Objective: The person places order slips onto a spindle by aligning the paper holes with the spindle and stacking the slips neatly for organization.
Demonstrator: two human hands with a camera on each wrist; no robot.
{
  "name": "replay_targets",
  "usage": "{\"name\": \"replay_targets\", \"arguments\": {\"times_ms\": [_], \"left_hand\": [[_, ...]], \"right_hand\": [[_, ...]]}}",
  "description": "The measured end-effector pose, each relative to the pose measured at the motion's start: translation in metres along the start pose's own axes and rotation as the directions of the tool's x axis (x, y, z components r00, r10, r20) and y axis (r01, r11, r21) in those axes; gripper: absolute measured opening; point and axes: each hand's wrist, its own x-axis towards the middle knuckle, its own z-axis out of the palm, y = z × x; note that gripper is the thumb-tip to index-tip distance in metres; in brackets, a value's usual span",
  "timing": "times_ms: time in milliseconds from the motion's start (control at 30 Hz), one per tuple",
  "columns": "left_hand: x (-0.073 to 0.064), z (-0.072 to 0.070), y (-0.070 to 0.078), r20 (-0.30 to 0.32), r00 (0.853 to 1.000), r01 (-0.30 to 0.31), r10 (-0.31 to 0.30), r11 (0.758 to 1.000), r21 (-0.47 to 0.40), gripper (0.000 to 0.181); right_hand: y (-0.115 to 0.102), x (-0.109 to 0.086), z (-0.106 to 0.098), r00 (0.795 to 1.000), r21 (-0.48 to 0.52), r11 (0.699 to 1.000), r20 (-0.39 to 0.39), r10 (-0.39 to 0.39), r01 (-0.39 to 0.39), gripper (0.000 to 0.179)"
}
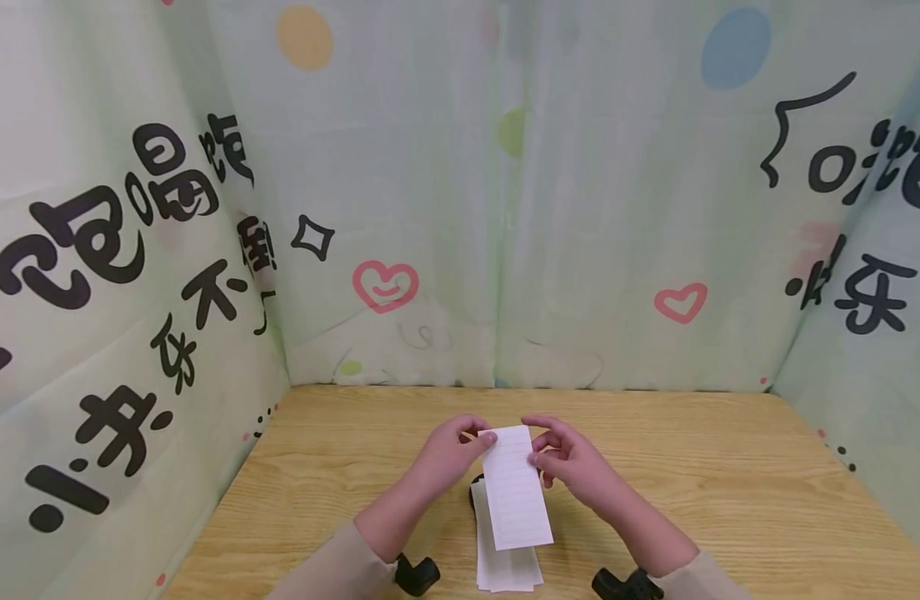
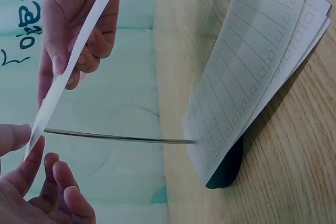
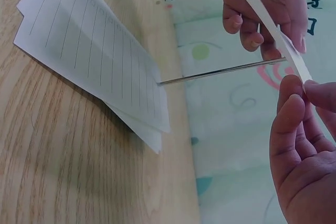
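A white lined paper slip (image 1: 516,492) is held up between both hands. My left hand (image 1: 448,454) pinches its upper left edge with the thumb on the front. On the other side, my right hand (image 1: 572,462) pinches the right edge between thumb and index finger. Below stands a paper spike, its thin metal rod (image 2: 121,137) rising from a dark base (image 2: 230,165). The rod's tip meets the held slip; whether it pierces the paper I cannot tell. Several lined slips (image 3: 100,40), printed with small squares, sit fanned at the rod's foot, covering most of the base.
The wooden table (image 1: 317,500) spreads out on both sides of the spike. Pale printed curtains (image 1: 580,250) enclose its back, left and right. Dark wrist straps (image 1: 417,575) are on both forearms, near the beige sleeves.
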Motion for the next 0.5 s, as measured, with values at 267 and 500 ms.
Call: {"name": "replay_targets", "arguments": {"times_ms": [267, 500], "left_hand": [[0.0018, 0.0034, 0.0011, 0.009, 1.0, 0.02, -0.02, 1.0, 0.013, 0.017], [0.0017, 0.0028, 0.0011, 0.014, 0.999, 0.03, -0.03, 0.999, 0.03, 0.017]], "right_hand": [[0.0022, 0.0, -0.0008, 1.0, -0.003, 1.0, -0.001, -0.002, 0.002, 0.053], [0.0037, 0.0005, 0.0001, 1.0, 0.006, 1.0, -0.002, 0.006, -0.006, 0.054]]}}
